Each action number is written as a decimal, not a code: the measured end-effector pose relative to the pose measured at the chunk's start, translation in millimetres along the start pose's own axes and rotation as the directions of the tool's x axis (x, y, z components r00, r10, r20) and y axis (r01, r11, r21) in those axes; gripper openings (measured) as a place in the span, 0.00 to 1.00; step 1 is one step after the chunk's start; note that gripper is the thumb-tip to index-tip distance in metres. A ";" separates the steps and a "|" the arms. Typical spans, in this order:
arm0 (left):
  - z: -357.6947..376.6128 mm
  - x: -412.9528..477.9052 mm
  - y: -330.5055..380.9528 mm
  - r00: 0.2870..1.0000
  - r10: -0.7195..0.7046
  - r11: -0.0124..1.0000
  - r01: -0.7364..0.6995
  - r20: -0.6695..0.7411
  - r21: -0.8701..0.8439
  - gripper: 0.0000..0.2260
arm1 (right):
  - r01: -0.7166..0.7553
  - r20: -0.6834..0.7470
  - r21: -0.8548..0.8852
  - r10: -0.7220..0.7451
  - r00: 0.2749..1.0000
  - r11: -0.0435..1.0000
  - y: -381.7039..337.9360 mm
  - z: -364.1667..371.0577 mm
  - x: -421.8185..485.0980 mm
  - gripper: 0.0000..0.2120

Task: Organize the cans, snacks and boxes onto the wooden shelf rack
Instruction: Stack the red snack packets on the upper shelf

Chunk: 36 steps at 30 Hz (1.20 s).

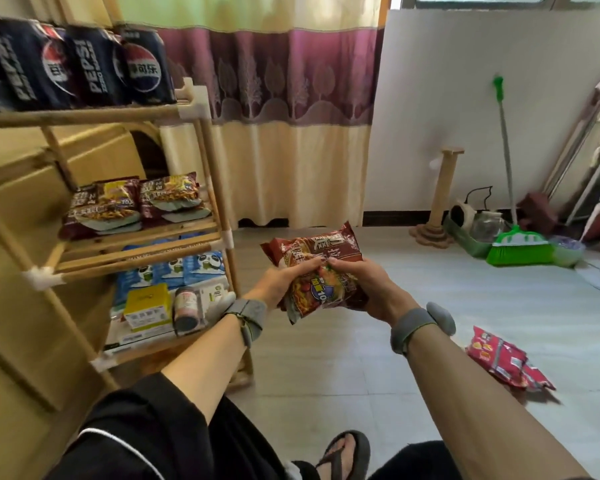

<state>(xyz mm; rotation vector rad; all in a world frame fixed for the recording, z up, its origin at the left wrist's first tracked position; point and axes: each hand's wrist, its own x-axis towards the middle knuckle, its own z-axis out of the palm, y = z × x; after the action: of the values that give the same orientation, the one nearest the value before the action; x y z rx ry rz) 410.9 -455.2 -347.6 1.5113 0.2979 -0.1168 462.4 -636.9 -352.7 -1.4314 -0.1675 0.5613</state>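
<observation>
Both hands hold a brown noodle packet (pixel 321 268) in mid-air, to the right of the wooden shelf rack (pixel 201 114). My left hand (pixel 284 280) grips its left side and my right hand (pixel 364 284) grips its right side, thumbs on top. Dark Pepsi cans (pixel 84 67) fill the rack's top shelf. Matching brown noodle packets (pixel 132 206) lie stacked on the middle shelf. The bottom shelf holds blue panda packs (pixel 174 268), a yellow-and-white box (pixel 148 311) and a small jar (pixel 186 310) lying on its side. Red snack packets (pixel 506 363) lie on the floor at the right.
A curtain (pixel 274 116) hangs behind the rack, yellow cabinets (pixel 11 237) stand at its left. A green broom (pixel 516 244), a scratching post (pixel 440 199) and clutter sit by the far wall. My sandalled foot (pixel 343 455) rests on the tiled floor.
</observation>
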 end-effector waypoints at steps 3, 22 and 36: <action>-21.2 -8.0 9.1 0.989 0.063 0.998 -0.067 -0.131 -0.022 0.22 | -0.012 0.024 -0.031 0.013 1.000 0.999 -8.8 27.5 2.1 0.25; -213.1 -73.6 37.7 0.649 -0.130 0.791 -0.388 -0.750 -0.473 0.49 | -0.027 0.146 -0.104 0.042 0.988 0.994 -45.2 296.3 59.9 0.39; -284.6 -88.8 40.3 0.789 0.056 0.968 0.107 -0.612 0.226 0.37 | -0.007 -0.020 0.100 0.009 1.000 0.995 -60.3 354.7 130.2 0.19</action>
<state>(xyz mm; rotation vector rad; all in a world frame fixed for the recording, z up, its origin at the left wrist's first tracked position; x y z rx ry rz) 302.0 -179.9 -294.2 1.7693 0.8579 0.3455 435.7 -264.5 -269.0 -1.3411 -0.1159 0.5543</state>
